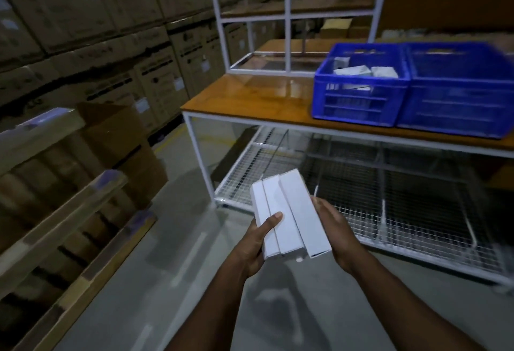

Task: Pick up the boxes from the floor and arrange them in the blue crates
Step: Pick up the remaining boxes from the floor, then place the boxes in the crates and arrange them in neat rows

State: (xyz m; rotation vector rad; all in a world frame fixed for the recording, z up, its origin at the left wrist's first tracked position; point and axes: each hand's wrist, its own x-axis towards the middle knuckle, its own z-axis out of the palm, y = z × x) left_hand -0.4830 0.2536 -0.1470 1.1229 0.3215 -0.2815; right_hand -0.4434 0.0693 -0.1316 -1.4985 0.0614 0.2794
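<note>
We hold three long white boxes (289,215) side by side as one bundle, low in front of us and well short of the table (250,106). Our left hand (257,242) cups the bundle from below with the thumb pressed across the top of the two left-hand boxes; our right hand (335,232) grips the right edge, fingers hidden underneath. The rightmost box sits a little lower than its neighbours, so the bundle is not square.

The blue crates (361,106) stand touching each other on the table's right part. The nearer, left one already holds a few white boxes lying loose and tilted; what the right crate (456,111) holds we cannot tell.

To do this carry well, we should probably keep both sides squeezed inward so no box slides out, lift the bundle clear over the crate rim, and lay the boxes flat and parallel rather than dropping them onto the tilted ones.
</note>
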